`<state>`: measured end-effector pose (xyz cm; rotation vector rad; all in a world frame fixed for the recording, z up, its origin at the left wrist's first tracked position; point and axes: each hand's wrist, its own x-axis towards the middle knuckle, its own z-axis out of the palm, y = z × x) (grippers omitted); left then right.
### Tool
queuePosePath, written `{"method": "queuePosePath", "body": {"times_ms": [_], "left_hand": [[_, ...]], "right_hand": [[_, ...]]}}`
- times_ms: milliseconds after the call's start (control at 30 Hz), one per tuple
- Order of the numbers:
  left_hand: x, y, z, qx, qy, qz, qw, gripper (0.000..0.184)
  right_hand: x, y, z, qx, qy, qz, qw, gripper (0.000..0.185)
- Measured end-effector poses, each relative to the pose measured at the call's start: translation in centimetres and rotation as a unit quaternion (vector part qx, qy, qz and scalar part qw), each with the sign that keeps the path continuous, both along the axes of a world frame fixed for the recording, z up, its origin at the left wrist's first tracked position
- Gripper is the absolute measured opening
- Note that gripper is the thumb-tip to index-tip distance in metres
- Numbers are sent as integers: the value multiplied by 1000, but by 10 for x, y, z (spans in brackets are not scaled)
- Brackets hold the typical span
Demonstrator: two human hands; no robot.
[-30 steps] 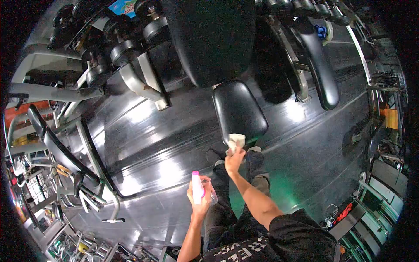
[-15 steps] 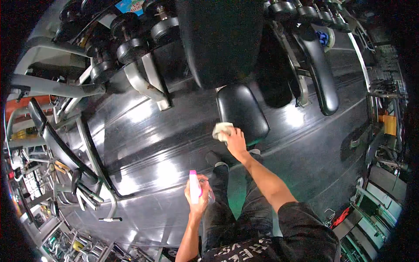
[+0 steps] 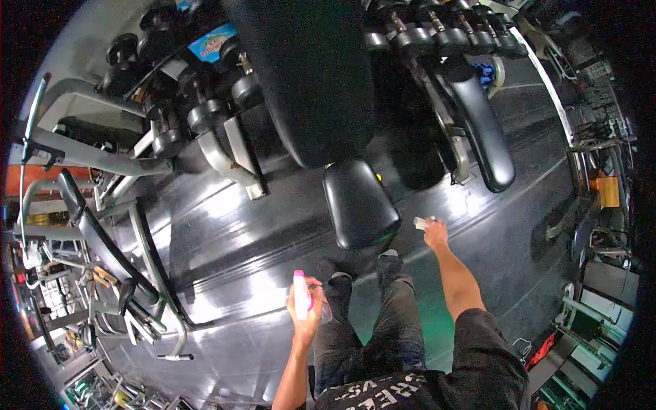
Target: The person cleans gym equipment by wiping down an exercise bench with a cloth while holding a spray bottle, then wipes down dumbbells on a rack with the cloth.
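Note:
My left hand point(image 3: 305, 305) is closed around a spray bottle point(image 3: 301, 294) with a white and pink head, held upright low in the view. To the right of the bench seat, my right hand point(image 3: 435, 235) grips a pale cloth point(image 3: 423, 223), and it is apart from the padding. The black bench seat point(image 3: 361, 205) lies in front of my feet, its surface shiny. Above it rises the tall black backrest point(image 3: 311, 82).
Dumbbells point(image 3: 444, 31) line a rack at the top, on both sides of the backrest. A second padded bench point(image 3: 482, 130) stands to the right. On the left are a slanted bench point(image 3: 106, 239) and metal frames. Dark rubber flooring point(image 3: 239, 287) spreads between them.
My right hand has left the seat's front edge and moved right with the cloth. The view has shifted, so the bench appears lower and further left. My left hand still holds the bottle.

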<state>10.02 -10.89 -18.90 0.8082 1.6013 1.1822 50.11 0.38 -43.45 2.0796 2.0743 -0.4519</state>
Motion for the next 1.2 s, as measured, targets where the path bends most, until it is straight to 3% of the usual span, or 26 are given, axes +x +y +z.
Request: {"method": "queuePosePath", "body": {"times_ms": [33, 100, 133, 233, 267, 300, 333, 367, 433, 667, 967, 1033, 1067, 1200], "left_hand": [[9, 0, 4, 14, 2, 14, 1000, 14], [24, 0, 17, 24, -7, 8, 1000, 14], [34, 0, 25, 15, 4, -10, 1000, 15], [64, 3, 51, 31, 8, -21, 999, 16], [73, 4, 61, 51, 17, -34, 998, 16], [83, 4, 68, 71, 26, -47, 996, 16], [91, 0, 65, 52, -25, -42, 997, 16], [101, 1, 73, 68, -22, -42, 997, 16], [123, 7, 91, 75, -46, -37, 995, 17], [191, 35, 123, 139, -111, -39, 983, 17], [256, 81, 153, 182, -123, -109, 970, 22], [264, 88, 154, 187, -129, -123, 966, 22], [267, 91, 154, 185, -121, -139, 965, 23], [275, 102, 163, 183, -128, -160, 962, 24]], "right_hand": [[9, -3, 13, -30, 25, -83, 996, 34], [23, -3, 36, -97, 207, -168, 959, 34], [38, -14, 7, -60, 237, -213, 946, 41], [25, -28, 61, -78, 530, -329, 778, 40], [21, -32, 77, -65, 551, -373, 744, 41], [15, -32, 121, -129, 655, -395, 631, 56], [15, -35, 130, -136, 723, -402, 545, 50], [8, -34, 173, -144, 736, -409, 520, 44], [18, -40, 203, -178, 738, -450, 471, 49], [56, -37, 310, -141, 817, -393, 397, 54], [107, -22, 367, -88, 855, -336, 385, 50], [113, -24, 367, -54, 866, -342, 362, 48], [116, -24, 366, -60, 883, -337, 323, 47], [117, -22, 374, -71, 906, -291, 298, 49]]}}
